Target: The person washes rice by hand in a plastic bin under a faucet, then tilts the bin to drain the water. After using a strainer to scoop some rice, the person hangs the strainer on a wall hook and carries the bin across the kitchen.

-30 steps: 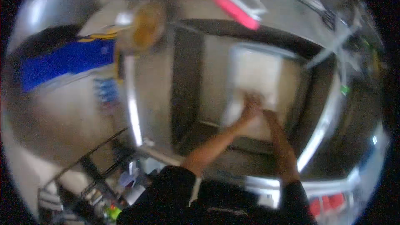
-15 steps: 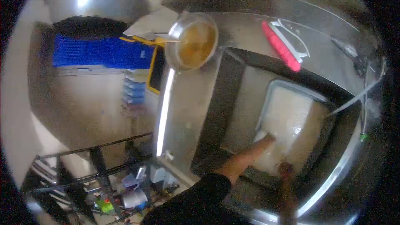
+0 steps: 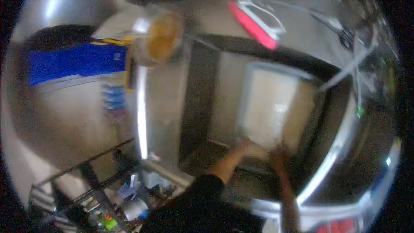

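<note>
Down in the metal sink [image 3: 200, 90] lies a rectangular tub [image 3: 246, 103] filled with cloudy, pale liquid. My left hand [image 3: 243, 143] is at the tub's near left corner, its fingers blurred. My right hand [image 3: 280, 151] is at the near edge, further right, also smeared by motion. Whether either hand grips the rim cannot be made out. A thin stream or hose [image 3: 347, 71] reaches the tub's right side.
A pink-bristled brush [image 3: 254, 26] lies on the ledge behind the sink. A metal bowl of orange-brown liquid [image 3: 161, 39] stands at the back left. Further left are a blue crate [image 3: 77, 62], a large steel vessel [image 3: 69, 8] and a black rack [image 3: 92, 185] with utensils.
The view has shifted, so the sink and brush appear further left and higher. My left hand has moved from over the liquid to the tub's near left corner.
</note>
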Tool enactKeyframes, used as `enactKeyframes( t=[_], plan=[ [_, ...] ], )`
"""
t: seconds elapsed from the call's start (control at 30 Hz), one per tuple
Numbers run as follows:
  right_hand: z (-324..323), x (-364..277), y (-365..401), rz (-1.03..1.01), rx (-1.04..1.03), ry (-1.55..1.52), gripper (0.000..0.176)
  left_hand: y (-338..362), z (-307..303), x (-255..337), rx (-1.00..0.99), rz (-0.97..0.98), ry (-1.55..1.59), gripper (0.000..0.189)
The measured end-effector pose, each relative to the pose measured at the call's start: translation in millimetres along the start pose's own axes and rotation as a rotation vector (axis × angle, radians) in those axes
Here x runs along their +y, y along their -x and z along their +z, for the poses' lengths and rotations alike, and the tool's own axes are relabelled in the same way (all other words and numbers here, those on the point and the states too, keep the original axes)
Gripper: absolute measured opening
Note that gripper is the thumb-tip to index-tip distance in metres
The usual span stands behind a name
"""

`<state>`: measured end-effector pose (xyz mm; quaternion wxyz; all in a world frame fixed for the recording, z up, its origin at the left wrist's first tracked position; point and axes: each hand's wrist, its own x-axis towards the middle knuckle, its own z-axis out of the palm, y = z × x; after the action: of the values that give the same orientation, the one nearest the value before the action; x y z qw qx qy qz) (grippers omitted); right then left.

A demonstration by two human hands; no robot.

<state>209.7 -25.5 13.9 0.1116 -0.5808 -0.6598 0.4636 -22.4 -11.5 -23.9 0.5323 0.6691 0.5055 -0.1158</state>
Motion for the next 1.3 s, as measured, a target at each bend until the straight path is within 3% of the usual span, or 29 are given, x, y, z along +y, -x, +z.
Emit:
enactKeyframes(
  t=[0.1,0.2,0.3,0.4,0.47,0.57,0.6,0.63,0.7,0.73,0.83,0.97,1.07,1.13,1.2,1.27,1.3],
  plan=[
    [10.9,41.8,10.0,0.198,-0.286,0.292,0.058,-43.3,-45.9,-22.1,0.033,-0.012,-0.111,0.044],
    [19.0,58.1,-39.9,0.225,-0.347,0.293,0.057,-77.6,-89.8,-0.9,0.006,-0.043,-0.288,0.045],
    [20.8,43.7,-89.2,0.205,-0.225,0.355,0.057,-56.7,-103.4,52.2,0.023,-0.069,-0.531,0.046],
    [5.3,18.3,-110.7,0.154,-0.072,0.437,0.057,3.9,-85.9,91.2,0.293,-0.038,-0.526,0.050],
    [-10.2,0.3,-95.4,0.054,0.079,0.501,0.056,28.7,-36.9,83.6,0.398,0.005,-0.434,0.055],
    [-37.3,-27.6,-49.6,-0.038,0.195,0.643,0.056,43.6,5.2,58.7,-0.077,-0.125,-0.251,0.056],
    [-43.7,-40.2,-34.1,0.076,-0.035,0.764,0.057,35.5,7.6,43.6,-0.107,-0.114,-0.222,0.055],
    [-37.3,-37.0,-20.9,0.072,-0.034,0.773,0.057,23.2,5.9,28.2,-0.122,-0.103,-0.199,0.054],
    [-22.1,-20.4,-7.2,0.399,-0.346,0.505,0.059,-9.5,-15.2,3.4,-0.089,-0.085,-0.175,0.053],
    [-14.1,-2.5,-4.2,0.460,-0.426,0.424,0.058,-28.9,-28.5,-5.4,-0.064,-0.076,-0.170,0.052],
    [-3.8,54.8,-32.9,0.403,-0.493,0.298,0.057,-64.4,-64.9,-10.5,0.038,-0.063,-0.186,0.049],
    [-2.1,62.6,-84.9,0.313,-0.358,0.355,0.054,-57.1,-84.0,27.5,0.224,-0.050,-0.263,0.045],
    [-3.4,36.9,-104.1,0.215,-0.141,0.503,0.053,-25.6,-94.5,58.6,0.552,0.022,-0.371,0.042],
    [-10.1,21.5,-96.4,0.069,0.041,0.608,0.052,-5.2,-85.7,54.6,0.550,0.055,-0.508,0.046],
    [-13.3,11.5,-73.7,-0.124,0.243,0.731,0.051,14.0,-96.5,76.1,0.784,0.104,-0.413,0.047],
    [-11.0,6.4,-53.0,-0.150,0.243,0.780,0.050,21.1,-79.9,69.6,0.729,0.102,-0.351,0.047],
    [-11.2,-1.5,-43.7,-0.079,0.136,0.772,0.049,18.8,-63.2,58.6,0.544,0.047,-0.326,0.047]
  ],
)
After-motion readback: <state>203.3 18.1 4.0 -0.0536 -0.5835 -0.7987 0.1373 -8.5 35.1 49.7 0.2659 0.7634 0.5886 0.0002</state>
